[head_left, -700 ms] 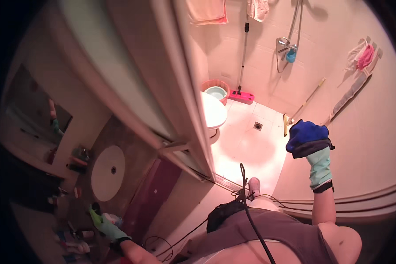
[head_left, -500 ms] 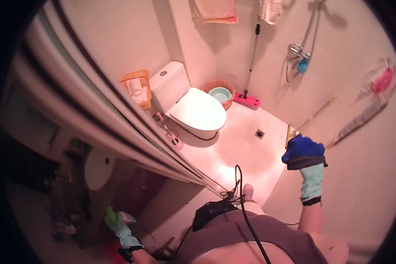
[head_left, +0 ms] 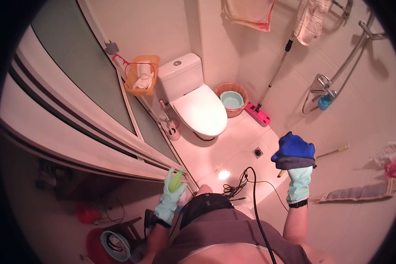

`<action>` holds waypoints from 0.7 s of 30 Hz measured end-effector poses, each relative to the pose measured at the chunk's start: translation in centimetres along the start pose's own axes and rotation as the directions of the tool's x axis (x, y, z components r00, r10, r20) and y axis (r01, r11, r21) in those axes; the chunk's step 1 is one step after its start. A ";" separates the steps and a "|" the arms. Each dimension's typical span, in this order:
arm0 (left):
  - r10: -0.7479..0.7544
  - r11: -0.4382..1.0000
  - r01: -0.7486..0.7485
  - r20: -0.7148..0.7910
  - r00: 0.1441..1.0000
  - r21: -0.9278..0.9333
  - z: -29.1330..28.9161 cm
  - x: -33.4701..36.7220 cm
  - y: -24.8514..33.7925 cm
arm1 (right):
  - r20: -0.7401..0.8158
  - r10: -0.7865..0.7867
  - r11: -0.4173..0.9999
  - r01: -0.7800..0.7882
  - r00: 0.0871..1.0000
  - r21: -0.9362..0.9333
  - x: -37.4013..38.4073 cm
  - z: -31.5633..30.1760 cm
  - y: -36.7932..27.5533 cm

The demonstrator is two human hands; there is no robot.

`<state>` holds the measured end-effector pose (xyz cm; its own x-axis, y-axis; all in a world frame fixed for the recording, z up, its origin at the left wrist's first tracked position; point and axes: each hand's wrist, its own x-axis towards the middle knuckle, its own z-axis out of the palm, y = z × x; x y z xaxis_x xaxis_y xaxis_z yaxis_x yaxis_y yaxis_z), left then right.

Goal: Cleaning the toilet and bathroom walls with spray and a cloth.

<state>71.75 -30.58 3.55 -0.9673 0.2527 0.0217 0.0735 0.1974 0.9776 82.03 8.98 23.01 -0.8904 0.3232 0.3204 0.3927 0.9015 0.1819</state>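
My left hand, in a mint rubber glove, grips a spray bottle with a green head. Part of its pale body shows beside the wrist. It is close to the edge of the sliding glass door. My right hand wears a matching glove, with a blue cleaning mitt with a grey cuff over it. That hand is raised over the floor on the right, and its fingers are hidden inside the mitt.
Ahead stands a white toilet, with a toilet brush beside it. An orange basket hangs at its left. A tub and a pink mop stand in the corner. Black cables hang before me; a floor drain lies beyond.
My left hand has come up and right with the spray bottle, from the dim area to beside the door edge. The view has turned; the right hand stays raised in its mitt.
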 end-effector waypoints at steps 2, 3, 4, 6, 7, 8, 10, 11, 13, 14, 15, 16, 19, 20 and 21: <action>0.079 0.988 -0.085 0.049 0.996 0.130 2.0 4.3 1.5 | -0.134 -0.111 0.993 0.115 0.985 0.023 3.7 0.1 -0.6; 0.154 0.949 -0.181 0.123 0.980 0.259 2.7 6.2 2.0 | -0.201 -0.162 0.985 0.172 0.966 0.030 5.2 0.4 -0.8; 0.154 0.952 -0.178 0.110 0.982 0.251 3.8 8.0 2.4 | -0.212 -0.183 0.980 0.196 0.960 0.041 7.1 0.9 -0.9; 0.214 0.881 -0.222 0.067 0.974 0.418 5.5 11.2 2.4 | -0.201 -0.220 0.969 0.237 0.955 0.065 11.0 2.7 -1.4; 0.249 0.895 -0.228 -0.007 0.968 0.384 6.5 12.7 2.3 | -0.193 -0.237 0.964 0.255 0.952 0.075 12.9 4.0 -1.8; 0.247 0.900 -0.220 -0.023 0.969 0.376 7.4 14.4 2.2 | -0.182 -0.255 0.959 0.273 0.950 0.081 15.0 5.3 -2.3; 0.233 0.961 -0.199 -0.173 0.957 0.192 8.8 17.9 2.3 | -0.150 -0.286 0.949 0.302 0.946 0.095 19.7 8.3 -3.3; 0.226 0.964 -0.190 -0.193 0.955 0.188 9.2 19.8 1.7 | -0.128 -0.305 0.942 0.319 0.944 0.105 22.1 10.0 -4.2; 0.232 0.954 -0.155 -0.302 0.925 0.257 9.9 23.1 0.2 | -0.161 -0.369 0.919 0.385 0.916 0.083 26.2 13.8 -5.8; 0.223 0.957 -0.146 -0.319 0.921 0.249 10.2 24.7 -1.6 | -0.188 -0.411 0.902 0.428 0.892 0.060 28.1 16.2 -6.5; 0.218 0.936 -0.116 -0.287 0.933 0.334 9.9 25.2 -3.7 | -0.066 -0.399 0.916 0.401 0.915 0.016 29.6 19.0 -7.6; 0.207 0.905 -0.085 -0.258 0.944 0.416 9.8 26.4 -4.9 | 0.201 -0.320 0.947 0.319 0.926 0.038 32.2 20.6 -9.4; 0.121 0.879 0.019 -0.261 0.958 0.476 10.4 32.9 -1.6 | -0.045 -0.526 0.841 0.528 0.849 0.117 41.1 27.3 -10.5; 0.103 0.829 0.062 -0.261 0.960 0.555 10.2 34.4 -1.7 | -0.021 -0.541 0.822 0.534 0.841 0.200 43.8 29.7 -11.8; 0.116 0.839 0.060 -0.286 0.951 0.540 9.8 35.3 -3.4 | 0.105 -0.560 0.825 0.542 0.822 0.159 46.5 31.9 -13.2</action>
<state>39.79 -13.03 -1.08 -0.9810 -0.0080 0.1940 0.1345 0.6928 0.7085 28.11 21.30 5.85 -0.9758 -0.2088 0.0644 -0.1948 0.9648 0.1764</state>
